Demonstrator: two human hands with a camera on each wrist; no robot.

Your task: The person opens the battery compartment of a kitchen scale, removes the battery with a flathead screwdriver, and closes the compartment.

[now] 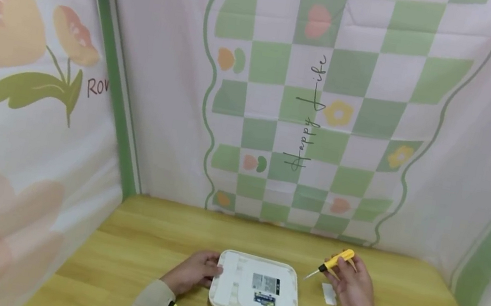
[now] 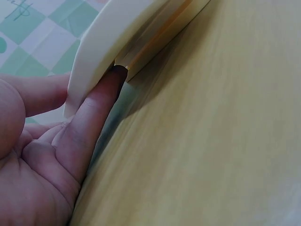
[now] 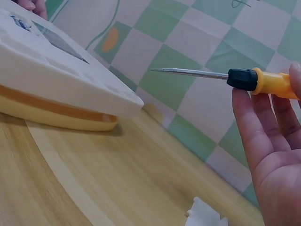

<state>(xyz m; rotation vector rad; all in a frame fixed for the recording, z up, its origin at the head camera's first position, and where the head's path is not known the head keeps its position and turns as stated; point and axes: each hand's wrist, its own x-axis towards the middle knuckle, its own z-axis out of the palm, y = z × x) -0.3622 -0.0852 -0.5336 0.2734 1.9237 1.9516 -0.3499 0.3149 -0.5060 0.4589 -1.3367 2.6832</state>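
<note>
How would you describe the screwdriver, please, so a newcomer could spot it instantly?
In the head view, find the wooden table, then the white rounded device. To the device's right, the right grip holds the screwdriver. Its yellow handle sets it apart from the white device and small white piece nearby.

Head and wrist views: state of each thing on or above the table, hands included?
White device: on the table, labelled side up, edge held.
Screwdriver: raised off the table, tip bare and apart from the device.
Small white piece: lying loose on the table near the right hand.
Left hand: pinching the device's edge, finger underneath.
Right hand: gripping the screwdriver's handle.
</note>
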